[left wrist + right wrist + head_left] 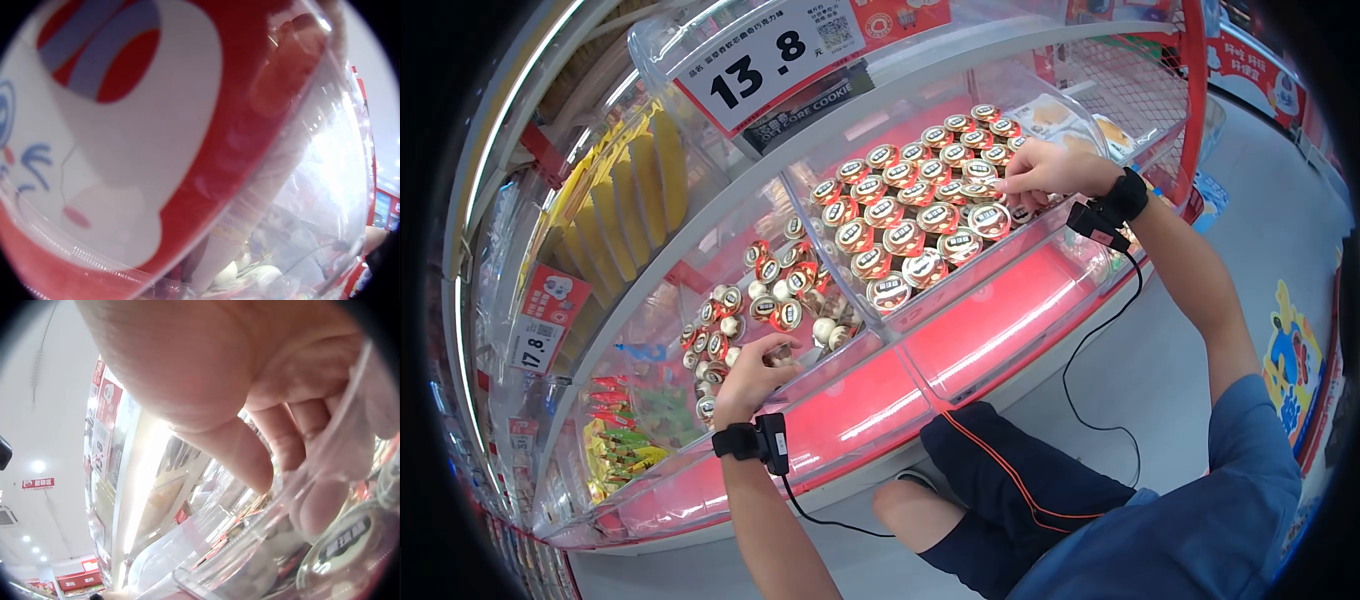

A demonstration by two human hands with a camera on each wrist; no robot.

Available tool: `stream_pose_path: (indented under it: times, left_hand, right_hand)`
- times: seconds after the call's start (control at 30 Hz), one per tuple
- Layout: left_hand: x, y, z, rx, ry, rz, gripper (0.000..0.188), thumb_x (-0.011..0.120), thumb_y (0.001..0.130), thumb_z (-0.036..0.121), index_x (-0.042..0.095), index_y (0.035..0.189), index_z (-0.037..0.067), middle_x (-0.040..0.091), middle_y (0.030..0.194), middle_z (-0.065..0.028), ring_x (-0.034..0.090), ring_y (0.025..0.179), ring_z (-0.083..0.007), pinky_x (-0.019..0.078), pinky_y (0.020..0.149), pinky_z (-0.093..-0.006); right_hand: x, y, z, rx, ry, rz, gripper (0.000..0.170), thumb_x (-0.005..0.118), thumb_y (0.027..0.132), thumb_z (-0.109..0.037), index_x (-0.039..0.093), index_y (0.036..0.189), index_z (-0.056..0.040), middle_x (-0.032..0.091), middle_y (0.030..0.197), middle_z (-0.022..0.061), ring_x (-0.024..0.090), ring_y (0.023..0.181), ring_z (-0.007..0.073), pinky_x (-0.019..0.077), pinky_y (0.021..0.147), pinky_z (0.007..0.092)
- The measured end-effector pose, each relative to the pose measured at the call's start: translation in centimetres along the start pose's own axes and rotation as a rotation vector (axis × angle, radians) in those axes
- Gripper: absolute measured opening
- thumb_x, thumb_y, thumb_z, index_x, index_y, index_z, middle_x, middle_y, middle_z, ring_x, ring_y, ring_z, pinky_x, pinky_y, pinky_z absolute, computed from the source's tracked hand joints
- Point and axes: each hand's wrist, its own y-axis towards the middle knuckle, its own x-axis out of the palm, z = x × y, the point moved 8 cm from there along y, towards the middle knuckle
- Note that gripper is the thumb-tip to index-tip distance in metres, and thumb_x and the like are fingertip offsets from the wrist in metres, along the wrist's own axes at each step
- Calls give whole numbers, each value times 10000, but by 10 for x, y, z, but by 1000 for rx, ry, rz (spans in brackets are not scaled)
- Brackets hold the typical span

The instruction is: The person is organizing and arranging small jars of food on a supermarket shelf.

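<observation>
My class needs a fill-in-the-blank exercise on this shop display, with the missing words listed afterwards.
1. The large price sign above the cups reads ____.
2. The hand at the jumbled cups is the person's ____ one.
3. The right hand is at the neatly arranged cups.
The strap on that wrist is coloured ____.

Missing words: 13.8; left; black.

Small lidded cups (pixel 938 218), red and gold with dark labels, stand lids up in close rows in the clear right bin (pixel 1000 260), by the right hand (pixel 1048 170). Matching cups (pixel 786 315) lie jumbled, many tipped, in the left bin (pixel 840 360), near the left hand (pixel 755 377).
</observation>
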Motion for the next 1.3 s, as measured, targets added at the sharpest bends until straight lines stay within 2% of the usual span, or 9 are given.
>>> stream_pose_path:
  times: [0.13,0.27,0.4,0.6,0.7,1.0,1.3]
  left_hand:
    - [0,0,1,-2,17,-11,336,691,715,81,589,1032,38,543,806,-13,500,718,-108,452,620,-283]
    - [1,-2,3,-14,3,-8,338,683,717,78,588,1039,40,549,813,-18,519,710,-114,485,586,-288]
    - [1,-2,3,-17,-19,-3,338,685,712,78,594,1036,39,560,823,-20,514,709,-106,472,608,-278]
    - [0,1,2,50,18,-8,328,694,702,69,604,1014,30,556,786,-1,491,711,-91,423,656,-259]
    - [0,2,1,58,17,2,329,698,698,66,604,1010,23,544,766,7,478,691,-86,418,639,-253]
    - [0,2,0,46,-9,-3,327,701,701,65,604,1009,19,522,747,16,453,664,-79,414,622,-256]
    - [0,3,-3,52,-13,-7,329,707,704,77,607,1014,32,516,749,16,462,688,-89,414,644,-260]
  right_hand:
    - [-14,14,14,-12,-66,198,308,543,869,-230,628,718,25,582,550,49,547,499,98,408,472,252]
    - [-4,15,8,63,-144,149,324,532,872,-226,620,715,43,543,522,46,503,465,112,389,457,282]
    - [-1,23,11,33,-140,177,327,574,854,-228,595,685,50,536,532,50,483,469,109,381,458,298]
    - [2,20,3,58,-38,218,312,594,845,-222,592,696,52,546,552,61,494,493,106,391,473,289]
    - [3,26,8,81,38,224,297,596,842,-207,598,706,57,560,564,63,511,498,105,400,481,281]
    - [6,19,-3,-12,136,272,258,592,839,-174,604,718,53,578,589,62,551,533,105,442,514,254]
    - [10,14,-6,-38,110,204,254,598,848,-197,613,750,37,596,661,52,572,614,94,455,557,243]
